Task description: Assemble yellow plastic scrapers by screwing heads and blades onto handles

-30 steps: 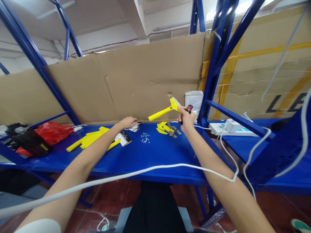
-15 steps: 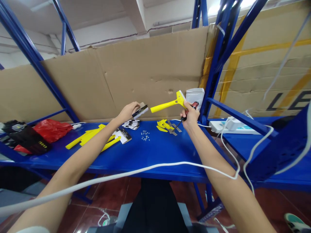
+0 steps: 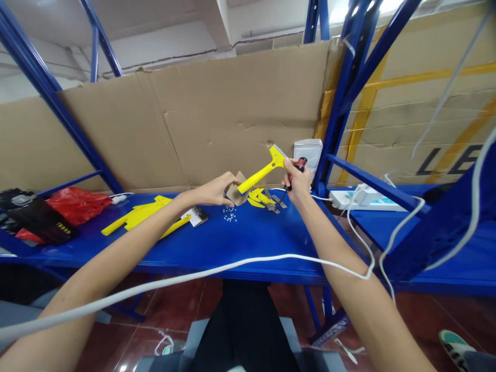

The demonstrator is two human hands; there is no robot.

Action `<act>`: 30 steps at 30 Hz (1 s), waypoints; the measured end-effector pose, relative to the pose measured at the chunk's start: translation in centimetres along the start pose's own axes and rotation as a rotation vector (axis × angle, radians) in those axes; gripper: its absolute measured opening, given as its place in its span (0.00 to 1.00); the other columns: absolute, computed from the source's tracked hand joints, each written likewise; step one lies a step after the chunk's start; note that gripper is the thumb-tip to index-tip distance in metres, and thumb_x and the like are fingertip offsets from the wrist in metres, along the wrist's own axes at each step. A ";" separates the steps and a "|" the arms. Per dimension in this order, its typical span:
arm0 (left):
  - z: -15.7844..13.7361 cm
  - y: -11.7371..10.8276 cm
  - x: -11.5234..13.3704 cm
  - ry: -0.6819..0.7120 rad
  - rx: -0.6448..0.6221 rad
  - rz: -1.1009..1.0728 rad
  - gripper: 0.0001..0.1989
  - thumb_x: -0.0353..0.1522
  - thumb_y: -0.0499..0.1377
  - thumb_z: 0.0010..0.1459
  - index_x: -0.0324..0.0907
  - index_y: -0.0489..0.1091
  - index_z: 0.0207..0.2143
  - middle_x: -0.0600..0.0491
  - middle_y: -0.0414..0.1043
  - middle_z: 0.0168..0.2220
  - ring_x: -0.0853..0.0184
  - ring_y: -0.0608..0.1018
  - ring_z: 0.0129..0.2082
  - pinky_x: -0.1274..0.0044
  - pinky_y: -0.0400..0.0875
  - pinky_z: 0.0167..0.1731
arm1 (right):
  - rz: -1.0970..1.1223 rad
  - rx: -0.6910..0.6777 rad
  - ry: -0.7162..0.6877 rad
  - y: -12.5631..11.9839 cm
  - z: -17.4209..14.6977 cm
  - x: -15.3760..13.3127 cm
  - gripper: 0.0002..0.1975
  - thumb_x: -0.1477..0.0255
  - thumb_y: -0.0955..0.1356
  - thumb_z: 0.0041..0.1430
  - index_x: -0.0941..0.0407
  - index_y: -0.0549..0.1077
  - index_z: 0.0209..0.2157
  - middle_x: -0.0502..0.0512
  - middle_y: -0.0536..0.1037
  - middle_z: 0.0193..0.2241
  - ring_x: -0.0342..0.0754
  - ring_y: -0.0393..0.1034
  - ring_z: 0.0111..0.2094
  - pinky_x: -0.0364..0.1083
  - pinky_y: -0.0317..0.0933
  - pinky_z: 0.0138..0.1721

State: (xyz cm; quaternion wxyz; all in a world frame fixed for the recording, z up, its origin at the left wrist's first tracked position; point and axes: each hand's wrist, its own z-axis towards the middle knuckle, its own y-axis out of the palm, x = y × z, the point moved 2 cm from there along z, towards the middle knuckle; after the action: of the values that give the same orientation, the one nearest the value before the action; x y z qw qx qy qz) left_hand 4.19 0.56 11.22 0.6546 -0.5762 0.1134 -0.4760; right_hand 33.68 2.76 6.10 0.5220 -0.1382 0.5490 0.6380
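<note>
My right hand (image 3: pixel 297 180) is closed around a screwdriver (image 3: pixel 301 164) with a red and black handle, its shaft pointing down. The same hand pinches the head of a yellow scraper (image 3: pixel 260 174), whose handle slants down to the left. My left hand (image 3: pixel 219 190) grips a small card sleeve (image 3: pixel 235 195), its plain brown side showing. The sleeve is at the handle's end; whether the handle is inside it I cannot tell. Below lie small screws and nuts (image 3: pixel 230 214). Yellow plastic pieces and metal blades (image 3: pixel 261 198) rest under my right hand.
Several yellow scrapers (image 3: pixel 145 214) and a printed card (image 3: pixel 197 216) lie on the blue table (image 3: pixel 232 248) at left. Further left are a red plastic bag (image 3: pixel 79 205) and a black box (image 3: pixel 46 222). A white cable (image 3: pixel 217 269) crosses in front; a power strip (image 3: pixel 372 200) sits right.
My left hand has moved right with the card sleeve, up to the scraper's handle end. The scraper has shifted left and tilted more steeply in my right hand.
</note>
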 end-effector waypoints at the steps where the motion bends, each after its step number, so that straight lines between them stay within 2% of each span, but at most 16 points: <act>1: -0.2 -0.1 0.1 -0.014 0.004 -0.019 0.30 0.33 0.76 0.46 0.45 0.81 0.55 0.45 0.75 0.50 0.57 0.77 0.45 0.68 0.75 0.46 | -0.018 -0.013 -0.031 0.1 -0.1 0.0 0.21 0.58 0.84 0.54 0.52 0.75 0.37 0.39 0.68 0.17 0.37 0.55 0.11 0.41 0.59 0.15; 6: -1.2 -1.1 0.6 -0.066 0.007 -0.178 0.25 0.29 0.73 0.48 0.43 0.84 0.52 0.45 0.78 0.50 0.59 0.80 0.45 0.68 0.77 0.46 | -0.074 -0.053 -0.146 0.3 -0.4 -0.2 0.23 0.53 0.84 0.53 0.53 0.78 0.38 0.40 0.69 0.15 0.39 0.57 0.11 0.43 0.60 0.15; 10: -1.7 -1.4 0.5 -0.149 -0.054 -0.472 0.23 0.30 0.77 0.49 0.42 0.86 0.50 0.43 0.83 0.50 0.59 0.84 0.44 0.68 0.80 0.45 | -0.065 -0.186 -0.138 0.6 -0.7 -0.6 0.24 0.53 0.85 0.52 0.53 0.79 0.38 0.40 0.68 0.14 0.39 0.56 0.10 0.43 0.61 0.15; 12: -1.7 -0.9 -0.2 -0.195 -0.050 -0.599 0.21 0.32 0.79 0.51 0.40 0.86 0.48 0.42 0.85 0.47 0.62 0.85 0.40 0.70 0.80 0.42 | -0.044 -0.254 -0.112 0.9 -1.1 -0.7 0.24 0.53 0.85 0.51 0.53 0.79 0.38 0.40 0.69 0.14 0.39 0.55 0.10 0.43 0.60 0.14; 14: -1.4 0.2 -1.1 -0.232 0.001 -0.722 0.18 0.36 0.79 0.54 0.37 0.86 0.44 0.43 0.85 0.40 0.64 0.84 0.34 0.73 0.79 0.38 | -0.037 -0.292 -0.077 1.2 -1.4 -0.6 0.24 0.53 0.86 0.49 0.53 0.79 0.36 0.40 0.68 0.14 0.38 0.55 0.10 0.43 0.60 0.14; 16: -0.9 1.8 -2.0 -0.276 0.095 -0.880 0.20 0.41 0.80 0.56 0.35 0.84 0.40 0.43 0.84 0.34 0.64 0.84 0.32 0.75 0.78 0.36 | -0.046 -0.312 -0.025 1.6 -1.8 -0.5 0.25 0.53 0.86 0.46 0.53 0.78 0.34 0.40 0.68 0.14 0.38 0.54 0.10 0.42 0.59 0.13; 19: 0.1 4.4 -2.6 -0.329 0.263 -1.139 0.21 0.43 0.79 0.59 0.34 0.82 0.38 0.42 0.84 0.35 0.63 0.86 0.35 0.75 0.80 0.38 | -0.068 -0.325 0.094 2.0 -2.2 0.0 0.27 0.54 0.87 0.42 0.54 0.77 0.31 0.40 0.66 0.12 0.37 0.53 0.10 0.41 0.58 0.13; 23: 1.5 7.3 -2.1 -0.441 0.415 -1.434 0.16 0.41 0.73 0.69 0.36 0.81 0.40 0.45 0.83 0.35 0.64 0.86 0.37 0.75 0.83 0.43 | -0.108 -0.343 0.234 2.1 -2.4 0.8 0.26 0.59 0.87 0.39 0.55 0.77 0.31 0.39 0.63 0.12 0.37 0.52 0.10 0.41 0.56 0.12; 27: 1.8 9.7 -1.4 -0.581 0.397 -1.571 0.19 0.47 0.65 0.75 0.39 0.79 0.43 0.45 0.83 0.38 0.63 0.85 0.35 0.73 0.85 0.40 | -0.179 -0.351 0.295 1.9 -2.2 1.4 0.22 0.63 0.85 0.42 0.56 0.77 0.33 0.38 0.62 0.12 0.37 0.52 0.10 0.41 0.56 0.12; 30: 1.3 10.9 -0.8 -0.566 0.360 -1.601 0.20 0.49 0.65 0.73 0.39 0.78 0.46 0.44 0.83 0.42 0.61 0.86 0.38 0.70 0.87 0.42 | -0.248 -0.337 0.305 1.8 -2.2 1.7 0.18 0.64 0.83 0.46 0.56 0.77 0.32 0.41 0.66 0.13 0.37 0.52 0.11 0.40 0.55 0.12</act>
State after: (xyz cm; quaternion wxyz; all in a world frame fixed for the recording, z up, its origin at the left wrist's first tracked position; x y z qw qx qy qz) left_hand 10.06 0.77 1.86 0.2075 -0.4673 -0.5702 -0.6430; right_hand 30.61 2.02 5.03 0.4771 -0.3842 0.4862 0.6232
